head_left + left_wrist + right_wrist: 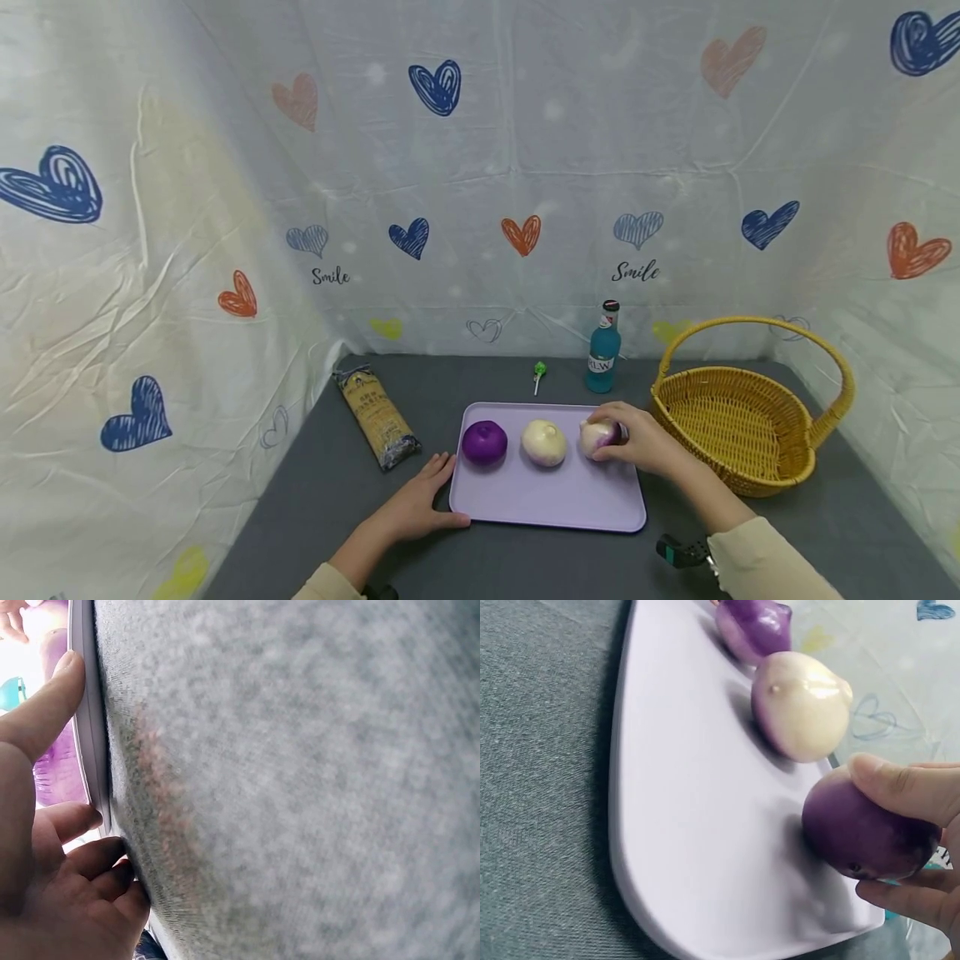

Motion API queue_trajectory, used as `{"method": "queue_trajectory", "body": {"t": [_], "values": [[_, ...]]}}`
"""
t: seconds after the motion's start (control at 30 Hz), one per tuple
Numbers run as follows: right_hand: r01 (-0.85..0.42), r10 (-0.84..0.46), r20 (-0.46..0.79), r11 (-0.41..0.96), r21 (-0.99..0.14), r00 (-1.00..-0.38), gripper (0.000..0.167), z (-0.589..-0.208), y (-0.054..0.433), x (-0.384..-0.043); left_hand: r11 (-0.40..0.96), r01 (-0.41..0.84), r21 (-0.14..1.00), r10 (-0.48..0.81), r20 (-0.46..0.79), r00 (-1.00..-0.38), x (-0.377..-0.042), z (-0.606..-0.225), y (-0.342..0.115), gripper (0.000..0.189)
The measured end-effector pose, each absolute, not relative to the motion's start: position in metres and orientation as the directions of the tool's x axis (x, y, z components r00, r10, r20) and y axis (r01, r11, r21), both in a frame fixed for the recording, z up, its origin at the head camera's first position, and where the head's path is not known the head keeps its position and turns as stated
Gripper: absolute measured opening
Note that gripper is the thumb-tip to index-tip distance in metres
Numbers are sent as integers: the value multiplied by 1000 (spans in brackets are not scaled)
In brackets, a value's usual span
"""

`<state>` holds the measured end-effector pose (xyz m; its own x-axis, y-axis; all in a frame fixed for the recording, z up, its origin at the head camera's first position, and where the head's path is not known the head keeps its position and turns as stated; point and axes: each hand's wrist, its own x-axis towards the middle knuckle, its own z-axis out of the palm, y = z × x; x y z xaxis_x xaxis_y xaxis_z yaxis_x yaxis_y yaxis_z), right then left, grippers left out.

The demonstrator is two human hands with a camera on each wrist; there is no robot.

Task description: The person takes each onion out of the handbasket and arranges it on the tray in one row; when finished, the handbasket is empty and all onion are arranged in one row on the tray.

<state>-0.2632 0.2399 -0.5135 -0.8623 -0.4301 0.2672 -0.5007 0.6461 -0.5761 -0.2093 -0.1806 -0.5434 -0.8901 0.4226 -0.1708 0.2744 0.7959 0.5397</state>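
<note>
A lilac tray (547, 504) bears a deep purple turnip (484, 442) on the left and a cream turnip (543, 442) in the middle. At the right, my right hand (633, 435) pinches a purple-and-white turnip (862, 829) between thumb and fingers, low over the tray's far right part. Its purple side faces the right wrist camera. My left hand (420, 504) rests at the tray's near left corner, thumb along the front edge and fingers spread by the left side. In the left wrist view the thumb (56, 694) touches the tray rim.
A yellow wicker basket (731, 371) with a tall handle stands right of the tray. Behind the tray are a blue bottle (602, 354) and a green lollipop (540, 369). A long yellow-brown packet (377, 417) lies at the left on the grey table (315, 467).
</note>
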Motion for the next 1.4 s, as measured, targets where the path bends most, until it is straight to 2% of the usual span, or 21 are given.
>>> {"method": "queue_trajectory", "body": {"t": [0.33,0.63,0.87,1.2,1.4], "values": [[-482,-414,255,673,-561,-874,63,-518,241,-258,796,277,539,421,-163,-892,-210,-543,-182,110],[-486,-439,230,663,-570,-868,66,-520,238,-257,794,290,535,428,-154,-890,-211,-544,-183,111],[-464,-452,180,663,-587,-874,77,-519,238,-255,795,288,534,429,-157,-890,-211,-546,-183,111],[-449,-454,146,687,-571,-879,81,-517,241,-253,794,288,535,430,-160,-889,-211,-546,-182,111],[-450,-460,141,683,-575,-877,78,-517,242,-253,793,290,536,430,-157,-889,-211,-545,-182,110]]}}
